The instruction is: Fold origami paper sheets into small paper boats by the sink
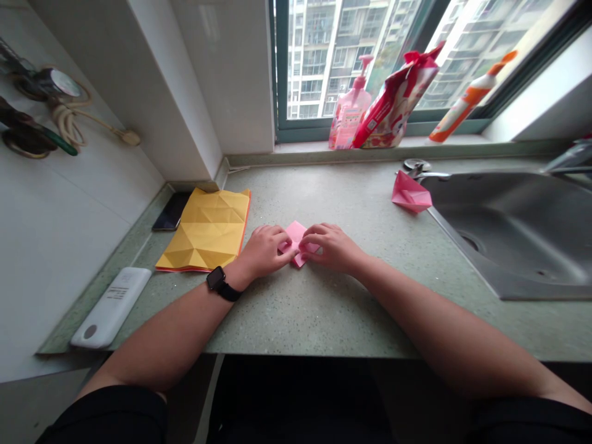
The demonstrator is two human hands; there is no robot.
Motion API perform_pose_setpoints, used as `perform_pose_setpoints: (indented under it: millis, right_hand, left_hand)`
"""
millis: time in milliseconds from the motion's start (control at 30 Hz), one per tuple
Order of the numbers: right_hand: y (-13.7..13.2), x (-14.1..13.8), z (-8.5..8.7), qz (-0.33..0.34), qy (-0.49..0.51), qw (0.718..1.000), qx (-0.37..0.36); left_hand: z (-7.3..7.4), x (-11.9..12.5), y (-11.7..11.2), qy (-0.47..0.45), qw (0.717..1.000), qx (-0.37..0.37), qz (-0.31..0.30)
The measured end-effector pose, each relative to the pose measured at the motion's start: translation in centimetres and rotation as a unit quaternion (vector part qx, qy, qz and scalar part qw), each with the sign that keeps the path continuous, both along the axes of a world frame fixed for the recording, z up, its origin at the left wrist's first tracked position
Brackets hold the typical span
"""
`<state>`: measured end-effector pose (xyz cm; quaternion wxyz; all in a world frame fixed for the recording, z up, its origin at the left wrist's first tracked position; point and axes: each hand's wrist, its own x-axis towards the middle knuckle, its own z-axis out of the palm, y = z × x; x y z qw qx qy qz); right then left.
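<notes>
A small folded piece of pink paper (296, 234) lies on the green speckled counter (324, 296). My left hand (263, 250), with a black watch on its wrist, has curled fingers pressing the paper's left side. My right hand (330, 245) pinches the paper's right edge with bent fingers. Most of the paper is hidden under both hands.
A creased yellow sheet (208, 228) lies left of my hands, beside a dark phone (171, 211) and a white remote (113, 306). A finished pink paper shape (411, 194) sits by the steel sink (518, 234). Bottles and a red bag (398, 102) stand on the windowsill.
</notes>
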<state>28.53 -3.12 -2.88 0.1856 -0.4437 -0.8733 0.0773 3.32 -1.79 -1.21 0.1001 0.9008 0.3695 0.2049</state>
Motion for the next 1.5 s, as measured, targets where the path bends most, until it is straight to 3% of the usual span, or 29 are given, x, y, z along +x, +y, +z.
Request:
perform_pose_setpoints:
  millis: [267, 467, 933, 1267, 1500]
  right_hand:
    - [-0.2, -0.1, -0.3, -0.009, -0.010, 1.000, 0.004]
    - [-0.1, 0.1, -0.4, -0.041, -0.012, 0.999, -0.018]
    - [0.4, 0.9, -1.2, 0.013, -0.031, 0.999, -0.042]
    - [0.6, 1.0, -0.9, 0.011, -0.021, 0.998, -0.062]
    - [0.6, 0.9, -1.2, 0.002, -0.021, 0.999, -0.050]
  left_hand:
    - [-0.7, -0.3, -0.1, 0.019, 0.999, 0.029, -0.034]
    - [-1.0, -0.5, 0.1, 0.035, 0.999, -0.008, -0.041]
    - [-1.3, -0.3, 0.3, 0.105, 0.991, -0.075, -0.043]
    - [-1.2, -0.1, 0.7, 0.142, 0.986, -0.076, -0.038]
    - [-0.5, -0.3, 0.3, 0.076, 0.996, 0.001, -0.040]
